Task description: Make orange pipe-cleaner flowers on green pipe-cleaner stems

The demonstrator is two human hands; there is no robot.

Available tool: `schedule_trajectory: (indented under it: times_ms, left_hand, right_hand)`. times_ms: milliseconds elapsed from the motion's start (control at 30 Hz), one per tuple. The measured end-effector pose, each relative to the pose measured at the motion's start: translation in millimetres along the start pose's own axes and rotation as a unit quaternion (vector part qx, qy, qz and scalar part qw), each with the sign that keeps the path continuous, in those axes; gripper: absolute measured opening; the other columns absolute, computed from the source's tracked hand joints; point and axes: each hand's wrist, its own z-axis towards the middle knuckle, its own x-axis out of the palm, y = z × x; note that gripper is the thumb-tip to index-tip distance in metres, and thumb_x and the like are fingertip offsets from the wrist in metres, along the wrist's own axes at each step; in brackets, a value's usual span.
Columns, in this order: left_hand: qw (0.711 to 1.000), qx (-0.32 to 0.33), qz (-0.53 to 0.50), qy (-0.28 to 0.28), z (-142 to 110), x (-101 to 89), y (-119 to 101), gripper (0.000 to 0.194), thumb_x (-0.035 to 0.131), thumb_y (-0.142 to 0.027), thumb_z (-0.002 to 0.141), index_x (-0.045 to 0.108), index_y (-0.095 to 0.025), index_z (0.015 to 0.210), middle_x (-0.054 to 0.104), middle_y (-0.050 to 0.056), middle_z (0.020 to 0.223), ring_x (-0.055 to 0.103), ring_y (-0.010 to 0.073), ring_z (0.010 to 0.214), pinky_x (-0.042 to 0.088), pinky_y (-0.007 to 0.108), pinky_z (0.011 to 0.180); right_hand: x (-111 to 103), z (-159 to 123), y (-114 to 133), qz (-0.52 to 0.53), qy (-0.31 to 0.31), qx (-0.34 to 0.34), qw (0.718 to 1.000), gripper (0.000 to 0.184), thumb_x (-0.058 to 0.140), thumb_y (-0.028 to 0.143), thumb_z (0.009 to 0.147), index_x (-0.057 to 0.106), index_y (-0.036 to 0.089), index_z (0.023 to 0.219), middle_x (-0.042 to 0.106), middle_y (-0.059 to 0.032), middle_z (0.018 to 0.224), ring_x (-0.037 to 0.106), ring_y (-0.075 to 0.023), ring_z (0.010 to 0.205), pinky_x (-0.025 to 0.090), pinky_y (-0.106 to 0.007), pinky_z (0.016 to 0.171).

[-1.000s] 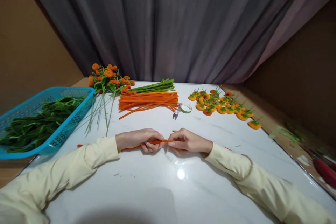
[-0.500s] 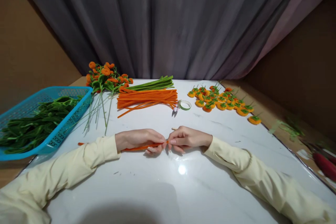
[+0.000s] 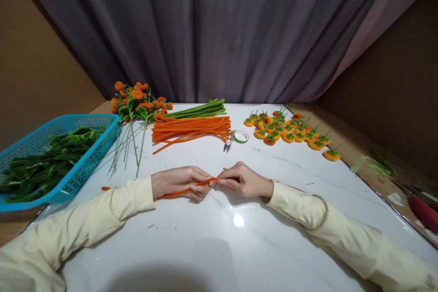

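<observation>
My left hand (image 3: 183,181) is closed on an orange pipe cleaner (image 3: 178,193), whose far end shows beyond the left sleeve. Fingertip to fingertip with it, my right hand (image 3: 244,180) pinches the same orange strand at the middle of the table. A thin orange length also shows past the right sleeve, and a small pale stick end pokes out behind the right fingers. What the right palm holds is hidden. Behind the hands lie a bundle of orange pipe cleaners (image 3: 191,128) and a bundle of green pipe cleaners (image 3: 200,109).
A blue basket (image 3: 80,169) of green leaves stands at the left. Orange flowers on stems (image 3: 137,98) lie at the back left. Small scissors (image 3: 227,143) and a green tape roll (image 3: 241,137) are near the centre. Several orange-yellow flower heads (image 3: 289,137) sit at the right, red-handled pliers (image 3: 422,212) beyond.
The right hand has turned more palm-down, and more of the orange strand shows between the fingertips. An orange length now shows beyond the right sleeve.
</observation>
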Motion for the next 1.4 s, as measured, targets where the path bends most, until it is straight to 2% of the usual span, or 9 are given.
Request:
schedule_trajectory:
  times_ms: [367,667,800,900,1000,1067,1167,1267,1400]
  left_hand:
    - [0.999,0.033,0.035,-0.02,-1,-3.8,2,0.015,0.049,-0.02,0.087,0.058,-0.01,0.082,0.031,-0.006,0.046,0.025,0.0071,0.042,0.021,0.021,0.046]
    - [0.998,0.019,0.057,-0.001,-1,-5.9,3,0.009,0.058,-0.016,0.074,0.059,-0.009,0.08,0.032,-0.007,0.046,0.026,0.0068,0.043,0.018,0.022,0.045]
    - [0.996,0.018,0.084,-0.002,-1,-4.3,2,0.011,0.059,-0.015,0.07,0.06,-0.008,0.079,0.039,-0.005,0.047,0.025,0.0063,0.042,0.016,0.022,0.043]
    - [0.993,0.023,0.118,-0.007,-2,-1.9,0,0.012,0.058,-0.018,0.076,0.062,-0.007,0.078,0.043,-0.004,0.047,0.023,0.0057,0.041,0.014,0.023,0.042]
    - [0.989,0.025,0.144,-0.005,-3,0.4,-1,0.014,0.057,-0.019,0.078,0.063,-0.007,0.081,0.046,-0.003,0.049,0.022,0.0054,0.041,0.013,0.023,0.043]
    - [0.987,0.021,0.161,-0.008,-3,1.9,-2,0.015,0.058,-0.021,0.078,0.064,-0.007,0.082,0.046,-0.003,0.049,0.023,0.0053,0.04,0.013,0.023,0.043]
    - [0.98,0.018,0.195,-0.015,-4,4.5,-4,0.019,0.06,-0.026,0.078,0.064,-0.008,0.081,0.047,-0.003,0.05,0.027,0.0055,0.041,0.014,0.022,0.043]
    - [0.972,0.015,0.236,-0.014,-4,7.2,-7,0.022,0.062,-0.031,0.079,0.063,-0.009,0.082,0.05,-0.002,0.053,0.036,0.0068,0.045,0.023,0.022,0.045]
    - [0.956,0.027,0.291,-0.01,-6,9.1,-7,0.025,0.057,-0.035,0.084,0.062,-0.01,0.085,0.052,-0.002,0.054,0.043,0.0077,0.048,0.03,0.022,0.049]
  right_hand:
    - [2,-2,9,-0.132,-0.06,-0.122,0.982,0.029,0.036,0.016,0.088,0.062,0.012,0.078,0.061,-0.0052,0.058,0.05,-0.0102,0.05,0.037,-0.019,0.05]
    - [0,-1,14,-0.194,-0.03,-0.144,0.97,0.027,0.031,0.011,0.082,0.056,0.015,0.072,0.052,-0.0016,0.051,0.044,-0.0105,0.046,0.033,-0.02,0.048]
    - [0,-2,17,-0.178,-0.015,-0.148,0.973,0.026,0.034,0.01,0.077,0.058,0.014,0.071,0.05,-0.0007,0.049,0.04,-0.0104,0.045,0.03,-0.021,0.046]
    - [-1,-1,22,-0.129,0.003,-0.097,0.987,0.027,0.036,0.013,0.08,0.061,0.013,0.069,0.052,-0.0017,0.051,0.038,-0.0094,0.046,0.031,-0.021,0.047]
    - [-5,2,30,-0.041,0.036,0.01,0.998,0.027,0.044,0.019,0.083,0.063,0.012,0.066,0.05,0.001,0.047,0.035,-0.0072,0.043,0.031,-0.02,0.047]
    - [-7,4,35,0.03,0.068,0.084,0.994,0.025,0.047,0.021,0.082,0.063,0.011,0.065,0.047,0.0032,0.044,0.036,-0.0062,0.042,0.031,-0.019,0.046]
    - [-10,5,37,0.132,0.098,0.16,0.973,0.024,0.049,0.024,0.081,0.063,0.01,0.066,0.045,0.0048,0.042,0.037,-0.0055,0.04,0.031,-0.019,0.044]
    - [-10,6,34,0.229,0.115,0.199,0.946,0.021,0.053,0.024,0.079,0.062,0.009,0.067,0.045,0.0053,0.043,0.036,-0.0047,0.038,0.029,-0.018,0.041]
    - [-10,6,27,0.347,0.145,0.249,0.893,0.018,0.056,0.024,0.077,0.062,0.008,0.071,0.042,0.0071,0.04,0.025,-0.0025,0.033,0.015,-0.017,0.033]
